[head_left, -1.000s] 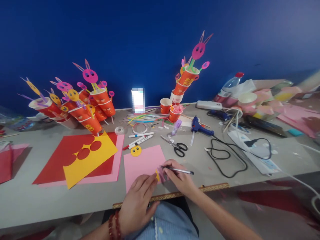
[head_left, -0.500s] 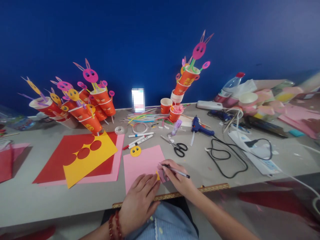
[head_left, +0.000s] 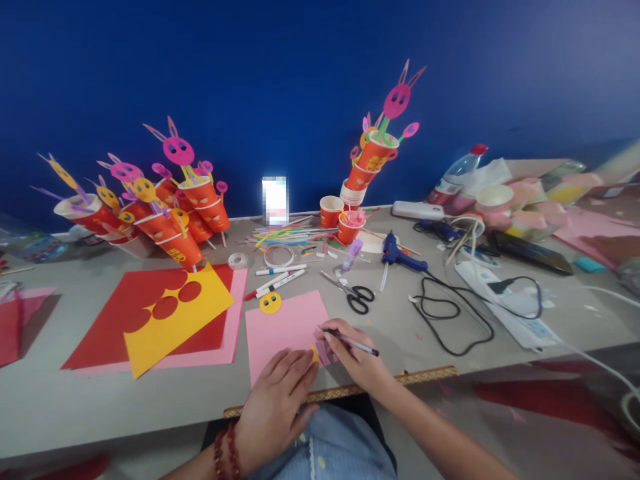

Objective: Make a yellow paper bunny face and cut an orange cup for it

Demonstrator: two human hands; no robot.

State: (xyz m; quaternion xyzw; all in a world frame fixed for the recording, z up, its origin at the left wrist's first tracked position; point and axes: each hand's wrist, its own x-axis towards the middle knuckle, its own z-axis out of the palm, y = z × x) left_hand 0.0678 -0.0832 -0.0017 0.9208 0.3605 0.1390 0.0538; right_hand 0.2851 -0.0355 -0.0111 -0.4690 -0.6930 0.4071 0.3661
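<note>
Tabletop point(head_left: 100, 407), grey, runs across the view; clock directions are taken from the pink sheet point(head_left: 280, 327) under the hands. At nine o'clock lies a red sheet point(head_left: 110, 320), a yellow sheet point(head_left: 185, 313) with round holes on top of it. Leaning red cup stacks point(head_left: 177, 250) stand at ten to eleven, another stack point(head_left: 373, 157) at one; their gold characters are too blurred to read. A white power strip point(head_left: 500, 300) is at three, and a bottle point(head_left: 457, 173) at two has a label I cannot read. The left hand point(head_left: 283, 383) rests palm down on the pink sheet, its fingertips against a small yellow piece point(head_left: 315, 353). The right hand point(head_left: 350, 350) pinches a pen point(head_left: 357, 343), its tip at the pink sheet. Black-handled scissors point(head_left: 357, 297) lie at two, white markers point(head_left: 283, 281) with illegible print at twelve, and a yellow face disc point(head_left: 271, 303) sits on the sheet's far edge.
</note>
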